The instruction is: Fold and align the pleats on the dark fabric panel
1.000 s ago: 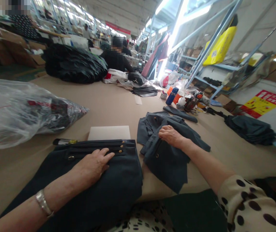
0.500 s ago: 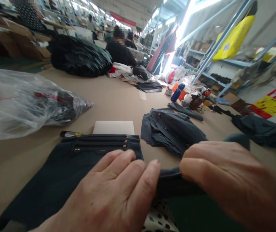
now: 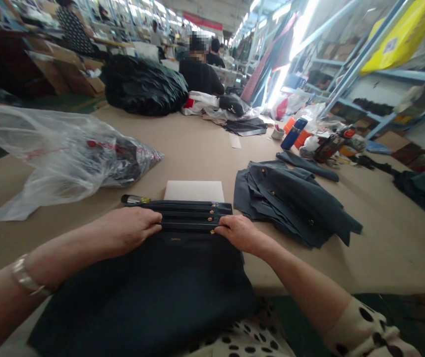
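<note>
Head view: left hand (image 3: 132, 229) and right hand (image 3: 237, 233) press flat, fingers loosely extended, on one stack of dark fabric panels (image 3: 182, 248), perhaps four layers; its near edge is cut off.

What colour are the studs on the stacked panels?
Gold, on the dark stacked panels; head view.

Bare forearms — silver bracelet (image 3: 24, 281) on left wrist, cream black-dotted sleeve (image 3: 368, 329) on right.

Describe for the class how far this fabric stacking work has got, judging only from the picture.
Done: several dark panels lie layered in the stack, zipper edges stepped. In hand: the left hand and right hand press flat on the top panel. Left: a loose pile of similar pieces lies to the right on the table.
</note>
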`<state>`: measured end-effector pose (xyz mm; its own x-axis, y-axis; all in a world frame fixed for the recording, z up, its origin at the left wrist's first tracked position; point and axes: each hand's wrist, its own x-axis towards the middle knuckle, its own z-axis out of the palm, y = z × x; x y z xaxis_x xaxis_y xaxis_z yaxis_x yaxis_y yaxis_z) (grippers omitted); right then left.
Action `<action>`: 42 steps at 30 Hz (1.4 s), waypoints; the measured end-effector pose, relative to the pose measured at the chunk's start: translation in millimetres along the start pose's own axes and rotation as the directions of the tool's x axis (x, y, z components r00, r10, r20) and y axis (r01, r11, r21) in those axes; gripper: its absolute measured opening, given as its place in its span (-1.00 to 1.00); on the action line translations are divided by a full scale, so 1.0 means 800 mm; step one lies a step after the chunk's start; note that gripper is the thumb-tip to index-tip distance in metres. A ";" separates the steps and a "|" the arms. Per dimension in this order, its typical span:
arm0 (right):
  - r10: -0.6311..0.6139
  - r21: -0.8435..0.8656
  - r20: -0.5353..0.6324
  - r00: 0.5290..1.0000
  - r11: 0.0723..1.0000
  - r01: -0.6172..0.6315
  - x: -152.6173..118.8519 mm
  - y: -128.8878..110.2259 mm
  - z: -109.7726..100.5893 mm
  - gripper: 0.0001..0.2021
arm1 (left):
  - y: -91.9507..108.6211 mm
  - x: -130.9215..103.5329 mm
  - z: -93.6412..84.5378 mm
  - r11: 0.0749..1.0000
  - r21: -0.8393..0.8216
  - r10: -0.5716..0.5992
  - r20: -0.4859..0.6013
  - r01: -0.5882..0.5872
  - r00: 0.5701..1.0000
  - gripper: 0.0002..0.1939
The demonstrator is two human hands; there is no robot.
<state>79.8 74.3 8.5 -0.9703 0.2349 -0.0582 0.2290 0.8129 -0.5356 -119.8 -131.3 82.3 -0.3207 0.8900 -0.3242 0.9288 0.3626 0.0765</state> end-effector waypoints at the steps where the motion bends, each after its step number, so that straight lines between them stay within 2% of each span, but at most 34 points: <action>1: -0.012 -0.113 -0.029 1.000 0.994 0.008 0.008 0.001 0.006 -0.71 | 0.000 0.011 0.005 1.000 0.019 -0.019 0.055 0.018 0.998 -0.69; 4: -0.007 -0.298 0.005 1.000 0.954 0.009 0.026 0.004 0.013 -0.65 | 0.002 0.032 0.015 0.994 0.087 -0.072 0.132 0.061 0.989 -0.68; 7: 0.026 -0.318 0.054 0.998 0.948 -0.008 0.035 0.006 0.013 -0.62 | 0.007 0.037 0.014 0.983 0.157 -0.112 0.130 0.091 0.985 -0.69; 9: 0.032 -0.323 0.052 0.998 0.946 -0.014 0.037 0.006 0.012 -0.62 | 0.018 0.034 0.013 0.967 0.227 -0.131 0.069 0.113 0.989 -0.71; 11: 0.039 -0.334 0.048 0.998 0.942 -0.021 0.037 0.004 0.013 -0.63 | 0.036 0.030 0.017 0.933 0.337 -0.104 -0.080 0.125 0.991 -0.75; 13: 0.036 -0.343 0.046 0.998 0.939 -0.018 0.037 0.002 0.016 -0.62 | 0.057 0.027 0.034 0.908 0.408 0.000 -0.236 0.099 0.972 -0.71; 14: 0.030 -0.344 0.046 0.999 0.939 -0.012 0.038 0.002 0.018 -0.61 | 0.068 0.027 0.047 0.913 0.405 0.059 -0.271 0.058 0.961 -0.65; 17: -0.021 -0.291 0.027 0.999 0.956 0.028 0.039 0.014 0.019 -0.62 | 0.091 0.031 0.095 0.941 0.324 0.184 -0.240 -0.100 0.953 -0.48; 19: -0.001 -0.236 -0.045 0.999 0.972 -0.010 0.037 0.037 0.008 -0.71 | 0.095 0.034 0.120 0.940 0.325 0.200 -0.279 -0.103 0.939 -0.46; 21: 0.098 -0.219 -0.149 0.984 0.967 -0.129 0.029 0.074 -0.014 -0.81 | 0.093 0.035 0.133 0.935 0.343 0.216 -0.344 -0.092 0.914 -0.49; 25: 0.322 -0.282 -0.298 0.898 0.869 -0.405 -0.004 0.167 -0.069 -0.80 | 0.085 0.036 0.131 0.926 0.360 0.271 -0.411 -0.118 0.870 -0.50; 27: 0.397 -0.322 -0.303 0.866 0.813 -0.485 -0.022 0.206 -0.086 -0.79 | 0.083 0.040 0.128 0.926 0.361 0.271 -0.422 -0.114 0.865 -0.52; 30: 0.454 -0.381 -0.244 0.857 0.768 -0.516 -0.036 0.241 -0.091 -0.74 | 0.084 0.051 0.124 0.931 0.354 0.244 -0.409 -0.093 0.879 -0.55; 33: 0.472 -0.424 -0.182 0.862 0.754 -0.502 -0.029 0.251 -0.083 -0.77 | 0.086 0.064 0.121 0.936 0.343 0.218 -0.399 -0.075 0.891 -0.58; 37: 0.484 -0.444 -0.135 0.865 0.751 -0.489 -0.012 0.249 -0.082 -0.81 | 0.094 0.069 0.114 0.943 0.330 0.172 -0.399 -0.034 0.901 -0.59; 40: 0.486 -0.428 -0.181 0.855 0.744 -0.513 -0.012 0.242 -0.100 -0.84 | 0.100 0.064 0.110 0.954 0.300 0.139 -0.392 -0.016 0.909 -0.59; 42: 0.478 -0.395 -0.281 0.832 0.733 -0.555 -0.018 0.237 -0.121 -0.76 | 0.101 0.059 0.109 0.963 0.268 0.132 -0.380 -0.028 0.915 -0.59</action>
<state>144.9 276.2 -10.5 -0.6756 0.7341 -0.0679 0.7368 0.6755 -0.0277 -44.1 -83.9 -8.9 -0.2413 0.9678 0.0717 0.9531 0.2502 -0.1702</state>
